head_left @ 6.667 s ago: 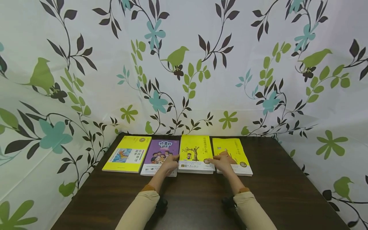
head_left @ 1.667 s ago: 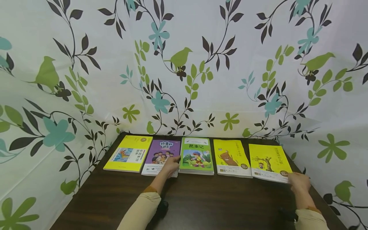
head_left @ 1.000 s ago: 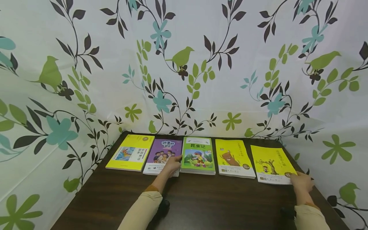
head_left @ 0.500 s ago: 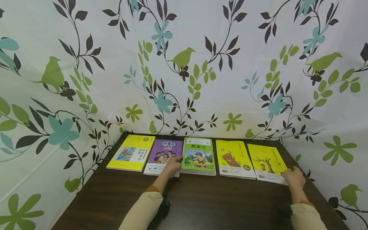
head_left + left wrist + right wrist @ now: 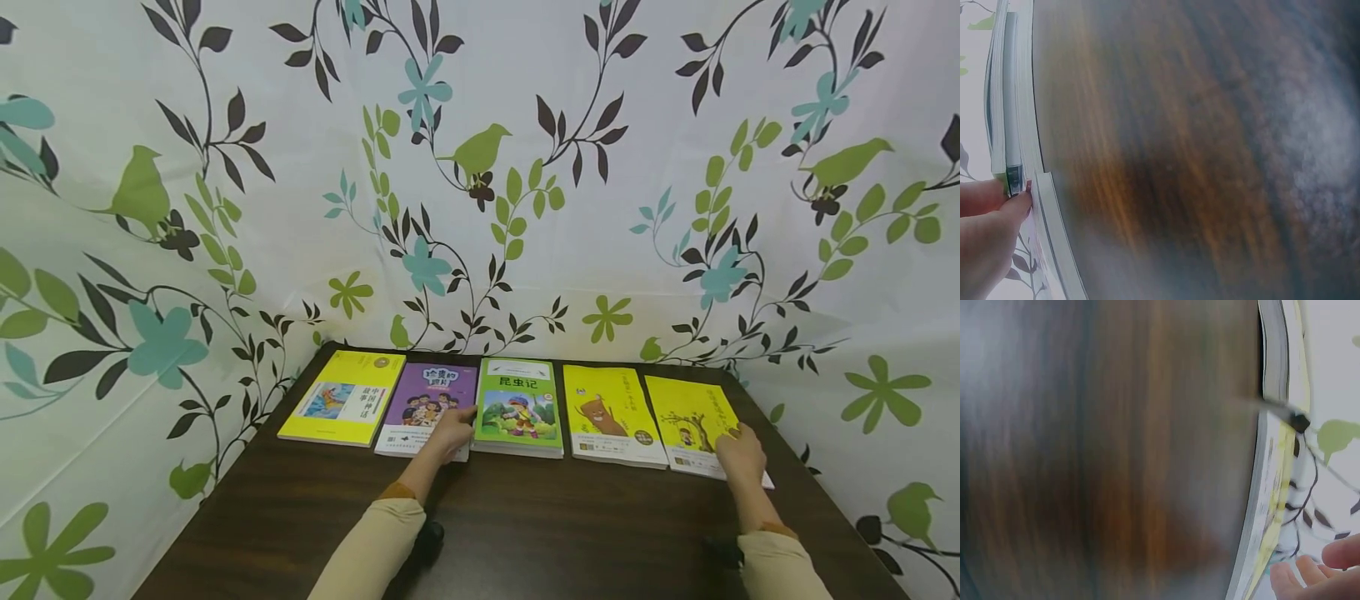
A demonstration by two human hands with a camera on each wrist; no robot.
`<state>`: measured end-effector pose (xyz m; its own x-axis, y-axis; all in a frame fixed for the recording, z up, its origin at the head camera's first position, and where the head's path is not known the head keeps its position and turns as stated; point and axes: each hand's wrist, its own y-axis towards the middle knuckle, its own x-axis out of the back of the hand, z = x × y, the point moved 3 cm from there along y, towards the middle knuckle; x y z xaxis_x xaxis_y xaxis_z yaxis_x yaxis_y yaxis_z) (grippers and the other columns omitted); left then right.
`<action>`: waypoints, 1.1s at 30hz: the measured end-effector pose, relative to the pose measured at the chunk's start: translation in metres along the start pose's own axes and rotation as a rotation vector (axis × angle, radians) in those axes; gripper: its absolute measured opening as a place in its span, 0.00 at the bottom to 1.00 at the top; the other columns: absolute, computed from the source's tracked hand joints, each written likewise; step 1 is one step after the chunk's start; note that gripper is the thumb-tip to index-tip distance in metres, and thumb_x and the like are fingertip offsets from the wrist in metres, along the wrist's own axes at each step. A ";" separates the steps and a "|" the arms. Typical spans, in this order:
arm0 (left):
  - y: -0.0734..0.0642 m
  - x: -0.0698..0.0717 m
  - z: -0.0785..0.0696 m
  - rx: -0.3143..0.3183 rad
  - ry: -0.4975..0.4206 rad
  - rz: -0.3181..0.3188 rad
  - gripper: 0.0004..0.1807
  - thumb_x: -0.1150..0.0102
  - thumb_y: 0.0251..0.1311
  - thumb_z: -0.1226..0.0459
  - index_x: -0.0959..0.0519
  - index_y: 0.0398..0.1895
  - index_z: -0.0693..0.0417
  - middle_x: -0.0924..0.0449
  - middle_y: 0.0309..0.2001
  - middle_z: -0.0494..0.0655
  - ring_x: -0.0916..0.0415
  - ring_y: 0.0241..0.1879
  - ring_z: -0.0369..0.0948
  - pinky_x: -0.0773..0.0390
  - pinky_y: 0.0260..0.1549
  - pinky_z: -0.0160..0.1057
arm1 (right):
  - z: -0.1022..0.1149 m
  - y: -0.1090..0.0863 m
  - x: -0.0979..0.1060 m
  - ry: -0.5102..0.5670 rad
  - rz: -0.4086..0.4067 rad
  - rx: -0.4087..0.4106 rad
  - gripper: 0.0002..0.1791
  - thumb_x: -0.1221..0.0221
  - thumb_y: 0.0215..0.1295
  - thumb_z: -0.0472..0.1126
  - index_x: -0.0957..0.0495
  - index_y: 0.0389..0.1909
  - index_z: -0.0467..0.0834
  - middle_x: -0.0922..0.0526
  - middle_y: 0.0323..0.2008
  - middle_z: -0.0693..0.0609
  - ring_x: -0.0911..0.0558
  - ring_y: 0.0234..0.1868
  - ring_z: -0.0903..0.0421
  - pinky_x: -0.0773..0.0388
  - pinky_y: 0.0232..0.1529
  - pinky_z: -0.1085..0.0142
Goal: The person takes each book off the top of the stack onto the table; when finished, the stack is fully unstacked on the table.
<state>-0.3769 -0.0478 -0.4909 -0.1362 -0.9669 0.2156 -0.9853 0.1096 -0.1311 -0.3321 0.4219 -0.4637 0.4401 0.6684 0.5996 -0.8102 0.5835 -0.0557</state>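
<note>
In the head view five books lie in a row. My left hand (image 5: 452, 433) reaches across the purple book (image 5: 416, 435) to the near-left corner of the green book (image 5: 517, 412) with a cartoon child on its cover. Thumb and finger pinch that corner, and the left wrist view shows the fingertips (image 5: 1017, 203) there, beside stacked page edges. My right hand (image 5: 741, 454) is over the near-right part of the rightmost yellow book (image 5: 686, 417), which has a tree picture. Its fingers (image 5: 1285, 578) look loosely extended in the right wrist view, with nothing between them.
A yellow book with a brown stump figure (image 5: 607, 408) lies between the green book and the rightmost one. Another yellow book (image 5: 341, 400) is at the far left. All rest near the back edge of the dark wooden table (image 5: 540, 525), below a patterned cloth (image 5: 585, 225).
The yellow tree book, earlier on top of the green book, now lies at the row's right end. My right hand has let go of it and shifted left; my left hand stays put.
</note>
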 end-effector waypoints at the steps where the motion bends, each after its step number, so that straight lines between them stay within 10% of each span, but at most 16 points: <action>1: 0.000 0.000 0.000 0.002 0.003 0.001 0.40 0.57 0.47 0.85 0.37 0.70 0.65 0.41 0.70 0.68 0.48 0.72 0.62 0.27 0.28 0.32 | 0.002 0.000 -0.003 0.000 0.013 0.007 0.38 0.65 0.60 0.33 0.58 0.74 0.28 0.45 0.70 0.26 0.46 0.70 0.28 0.50 0.70 0.41; 19: 0.003 0.001 0.001 0.019 0.009 0.026 0.37 0.52 0.52 0.83 0.37 0.70 0.64 0.41 0.70 0.68 0.51 0.72 0.63 0.24 0.57 0.46 | 0.054 -0.020 -0.047 0.129 0.360 0.044 0.37 0.58 0.66 0.31 0.61 0.73 0.25 0.48 0.69 0.21 0.39 0.68 0.29 0.31 0.64 0.46; 33: 0.005 0.002 0.002 0.025 0.002 0.027 0.37 0.51 0.52 0.82 0.36 0.70 0.63 0.40 0.70 0.67 0.50 0.72 0.62 0.26 0.59 0.49 | 0.066 -0.044 -0.081 0.149 0.483 0.100 0.30 0.51 0.71 0.34 0.44 0.70 0.25 0.37 0.66 0.24 0.26 0.61 0.37 0.20 0.52 0.57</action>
<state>-0.3815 -0.0493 -0.4926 -0.1632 -0.9631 0.2140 -0.9783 0.1300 -0.1610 -0.3574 0.3118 -0.4575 0.0509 0.9136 0.4033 -0.9646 0.1495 -0.2171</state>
